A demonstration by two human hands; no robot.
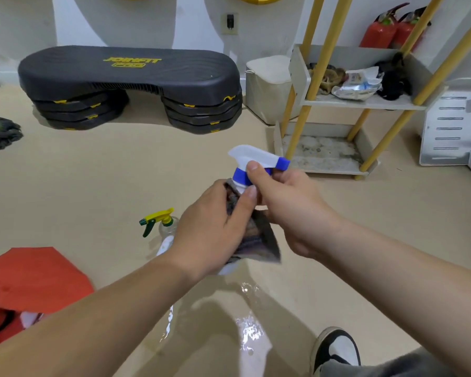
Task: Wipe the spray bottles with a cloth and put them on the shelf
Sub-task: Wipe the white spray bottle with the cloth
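Note:
A spray bottle with a white trigger head and blue collar (256,156) is held up over the floor. My right hand (288,205) grips its neck just under the head. My left hand (215,227) wraps a dark grey cloth (259,238) around the bottle's body, which the cloth and hand mostly hide. A second spray bottle with a yellow and green trigger (161,224) stands on the floor just left of my left hand. The white shelf with yellow posts (365,104) stands at the right.
The shelf's middle tier holds rags and a plastic packet (356,83); its bottom tier (321,153) is stained. A black step platform (131,85), a dark rag (0,131), a red bag (30,276), fire extinguishers (389,28) and my shoe (337,346) surround me.

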